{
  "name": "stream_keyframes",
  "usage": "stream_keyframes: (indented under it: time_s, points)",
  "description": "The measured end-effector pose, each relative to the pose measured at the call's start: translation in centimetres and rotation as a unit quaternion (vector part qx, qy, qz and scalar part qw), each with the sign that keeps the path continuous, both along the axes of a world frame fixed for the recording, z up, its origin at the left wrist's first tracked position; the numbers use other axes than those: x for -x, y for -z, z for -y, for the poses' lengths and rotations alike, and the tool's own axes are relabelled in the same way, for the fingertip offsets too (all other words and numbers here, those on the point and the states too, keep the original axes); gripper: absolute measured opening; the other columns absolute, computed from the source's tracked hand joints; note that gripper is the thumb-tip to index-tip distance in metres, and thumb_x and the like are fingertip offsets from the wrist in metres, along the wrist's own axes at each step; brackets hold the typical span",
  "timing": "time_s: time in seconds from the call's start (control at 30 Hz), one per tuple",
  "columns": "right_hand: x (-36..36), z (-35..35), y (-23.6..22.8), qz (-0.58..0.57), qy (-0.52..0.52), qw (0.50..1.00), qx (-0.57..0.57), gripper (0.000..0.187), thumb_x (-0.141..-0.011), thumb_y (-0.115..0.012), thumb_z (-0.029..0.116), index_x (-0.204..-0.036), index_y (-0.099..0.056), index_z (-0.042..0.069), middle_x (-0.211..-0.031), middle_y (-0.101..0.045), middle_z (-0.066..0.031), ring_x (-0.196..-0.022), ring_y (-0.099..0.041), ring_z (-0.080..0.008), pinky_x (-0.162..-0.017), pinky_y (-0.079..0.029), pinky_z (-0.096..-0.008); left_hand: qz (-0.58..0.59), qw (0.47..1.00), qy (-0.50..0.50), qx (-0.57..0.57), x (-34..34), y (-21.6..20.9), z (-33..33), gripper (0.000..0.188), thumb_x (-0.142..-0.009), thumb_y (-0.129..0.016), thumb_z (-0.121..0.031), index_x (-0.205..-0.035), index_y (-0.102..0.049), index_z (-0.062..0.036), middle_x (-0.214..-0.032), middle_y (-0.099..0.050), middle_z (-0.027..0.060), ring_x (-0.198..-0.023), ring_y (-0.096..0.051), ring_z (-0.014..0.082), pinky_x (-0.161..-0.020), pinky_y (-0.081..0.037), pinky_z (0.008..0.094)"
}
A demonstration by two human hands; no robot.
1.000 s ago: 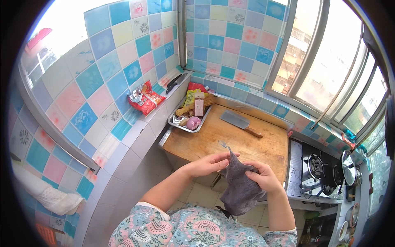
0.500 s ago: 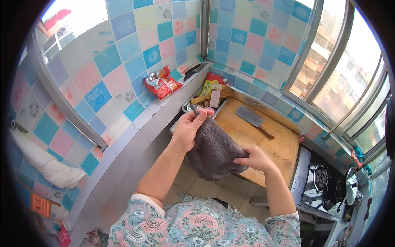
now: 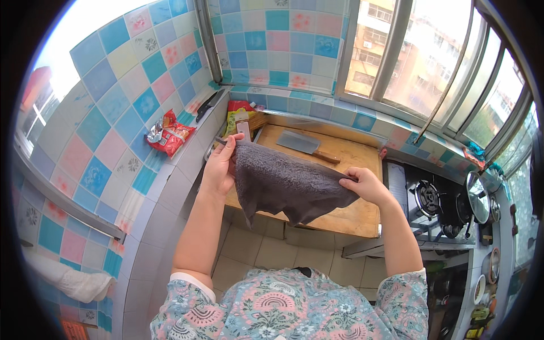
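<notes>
A dark grey cloth hangs stretched between my two hands, its lower edge drooping in uneven points. My left hand is closed on its upper left corner, where a small end sticks out past the fingers. On the other side, my right hand pinches the right corner between thumb and fingers. Behind the cloth lies a wooden cutting board, partly covered from view by it. A cleaver with a brown wooden handle rests on the board's far part.
On the left ledge sit a red food packet and a black-handled knife. Packets stand at the board's far left corner. To the right is a gas stove with a black pan. A white cloth hangs at far left.
My hands have moved apart, and the cloth that was bunched and slanting is now spread wide, nearly level. The view has turned to the right.
</notes>
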State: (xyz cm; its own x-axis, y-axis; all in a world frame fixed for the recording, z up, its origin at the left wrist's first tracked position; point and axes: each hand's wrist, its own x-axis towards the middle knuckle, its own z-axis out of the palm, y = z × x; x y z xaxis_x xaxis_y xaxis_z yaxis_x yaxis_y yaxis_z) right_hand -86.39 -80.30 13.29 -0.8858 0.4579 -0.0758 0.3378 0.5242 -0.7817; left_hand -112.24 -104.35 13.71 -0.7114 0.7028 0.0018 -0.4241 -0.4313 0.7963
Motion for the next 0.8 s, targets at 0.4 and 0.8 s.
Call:
stream_keyframes:
  time_s: [0.4,0.8]
  points:
    - [-20.0,12.4,5.4,-0.204,0.333,0.86,0.327,0.027,-0.086,-0.064,0.018,-0.105,-0.053,0.002,-0.095,-0.059,-0.001,-0.088,-0.054,-0.0075,-0.08,-0.044,-0.0241,-0.129,0.933,0.312,0.128,-7.5,10.4,-9.8,0.032,-0.095,-0.048,-0.037,-0.104,-0.059,-0.0077,-0.083,-0.057,-0.0011,-0.073,-0.055,0.0074,-0.061,-0.046,0.0227]
    - [-30.2,36.3,5.6,-0.264,0.643,0.702,0.154,0.024,-0.082,-0.066,0.006,-0.102,-0.055,0.003,-0.092,-0.059,0.0008,-0.086,-0.054,-0.0064,-0.077,-0.044,-0.0231,-0.209,0.761,0.611,0.063,-29.2,9.8,-12.3,0.026,-0.088,-0.061,-0.015,-0.112,-0.058,-0.007,-0.086,-0.057,-0.0044,-0.083,-0.053,0.0065,-0.078,-0.043,0.025]
